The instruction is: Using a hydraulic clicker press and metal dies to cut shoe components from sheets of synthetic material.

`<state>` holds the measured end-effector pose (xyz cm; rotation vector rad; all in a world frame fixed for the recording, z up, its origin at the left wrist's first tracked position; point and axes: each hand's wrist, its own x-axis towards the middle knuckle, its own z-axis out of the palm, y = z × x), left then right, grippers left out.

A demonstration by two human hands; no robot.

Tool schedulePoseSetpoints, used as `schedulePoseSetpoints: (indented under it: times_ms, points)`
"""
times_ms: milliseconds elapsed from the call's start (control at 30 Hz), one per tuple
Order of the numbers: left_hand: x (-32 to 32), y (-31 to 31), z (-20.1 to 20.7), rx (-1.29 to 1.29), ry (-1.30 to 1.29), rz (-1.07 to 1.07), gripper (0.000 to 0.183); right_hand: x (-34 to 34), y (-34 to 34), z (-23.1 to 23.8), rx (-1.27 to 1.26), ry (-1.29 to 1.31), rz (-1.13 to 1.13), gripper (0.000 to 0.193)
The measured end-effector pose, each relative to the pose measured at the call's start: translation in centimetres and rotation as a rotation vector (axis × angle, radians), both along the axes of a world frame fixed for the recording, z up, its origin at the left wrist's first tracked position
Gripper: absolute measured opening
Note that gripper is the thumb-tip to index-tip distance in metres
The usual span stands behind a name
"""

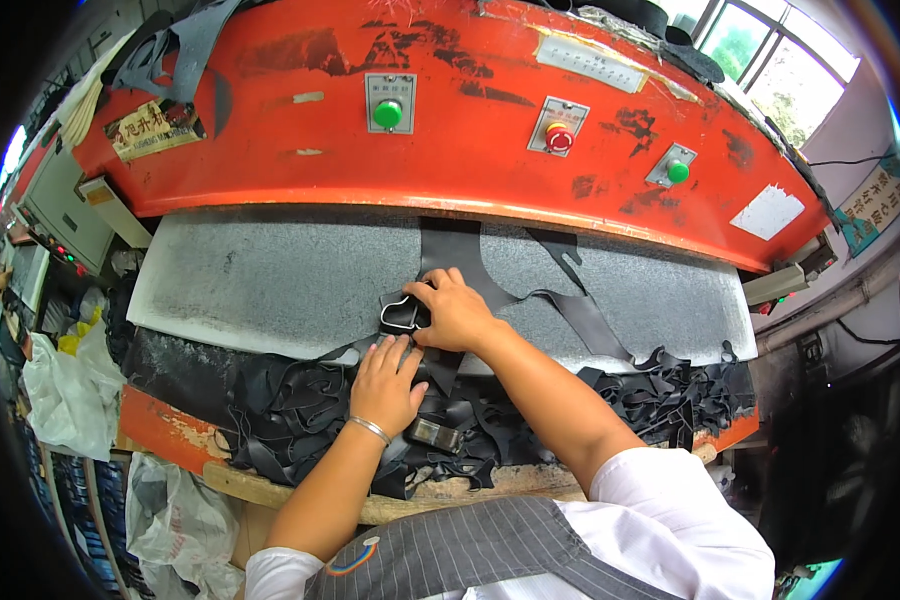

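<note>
A small cutting die (pixel 400 317) with a bright metal rim and dark inside stands on dark leather on the grey cutting board (pixel 270 270). My right hand (pixel 457 318) is closed on its right side, fingers curled round the far edge. My left hand (pixel 388 384) lies with fingers stretched forward at the board's front edge, fingertips just short of the die. Beyond my right hand, a dark leather piece (pixel 452 245) runs back under the press, with a cut strip (pixel 585 318) trailing right. A second block-like metal piece (pixel 435 435) rests among scraps beside my left wrist.
An orange press beam (pixel 310 130) spans the far side, bearing green buttons (pixel 388 113) and a red stop button (pixel 558 138). Heaps of black leather offcuts (pixel 300 410) line the board's front. White plastic bags (pixel 70 390) hang at the left.
</note>
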<state>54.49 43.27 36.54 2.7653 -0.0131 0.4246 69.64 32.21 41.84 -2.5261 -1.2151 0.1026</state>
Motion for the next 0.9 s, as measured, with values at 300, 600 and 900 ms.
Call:
schedulePoseSetpoints:
  times_ms: [300, 600, 900]
  points:
    - [0.2, -0.5, 0.1, -0.067, 0.008, 0.001, 0.058, 5.8, -2.3, 0.8, 0.139, 0.077, -0.245, 0.075]
    - [1.9, 1.5, 2.4, -0.31, -0.021, -0.03, 0.056, 4.8, -8.3, -2.8, 0.253, 0.255, -0.18, 0.119]
    - [10.2, 4.9, 0.2, -0.27, 0.127, 0.003, 0.068, 3.9, -8.3, -4.3, 0.313, 0.189, -0.111, 0.123]
